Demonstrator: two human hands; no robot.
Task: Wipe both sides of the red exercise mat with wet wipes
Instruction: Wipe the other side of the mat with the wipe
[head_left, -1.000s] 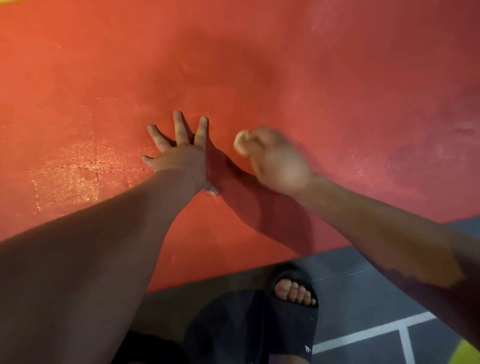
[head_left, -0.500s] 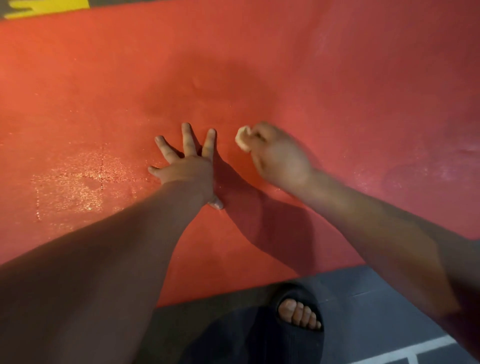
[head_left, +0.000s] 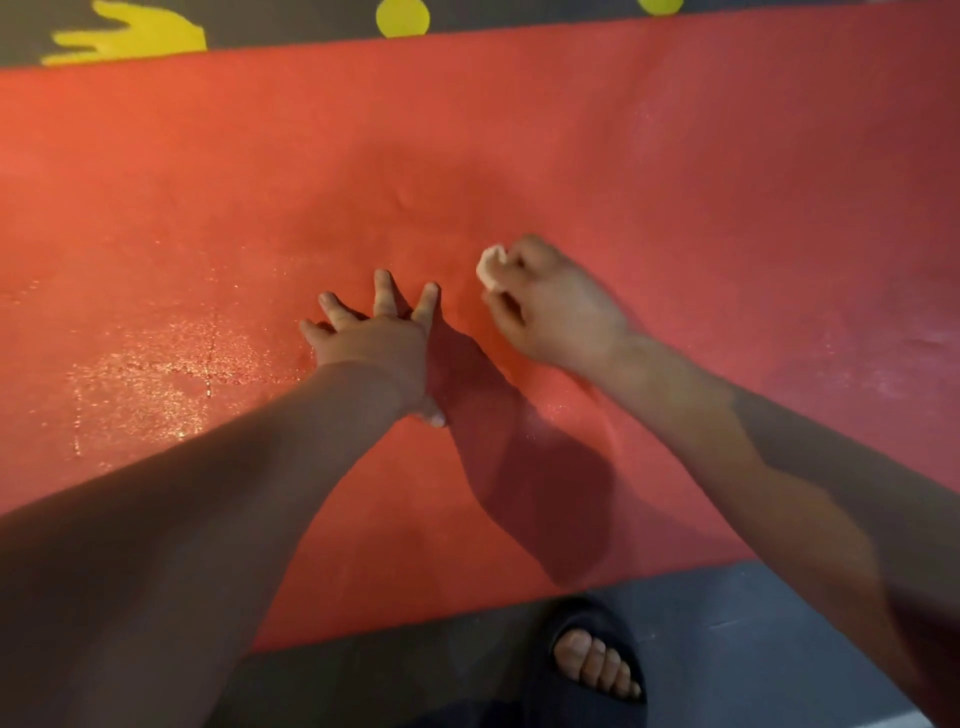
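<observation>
Mat lies flat on the dark floor and fills most of the view, its near edge just ahead of a sandal. Left hand is palm down on the mat, fingers spread and straight, bracing it. Right hand is just beside it, fingers curled round a small balled wipe that pokes out at the knuckle end. The hand is slightly blurred, so I cannot tell whether the wipe touches the mat.

A wet patch glistens left of the left hand. The right part looks dry and dusty, so probably this side is only partly done.

Doing the step well:
- Open the wipe flatter. A tight ball likely covers little per stroke.
- Press evenly and run overlapping strokes from the wet patch toward the dry right end.
- Hold the left palm down near the stroke so the mat doesn't creep or ripple.
- Turn the wipe to a clean face once it is soiled.
- Reach the far edge and corners before flipping the mat.
</observation>
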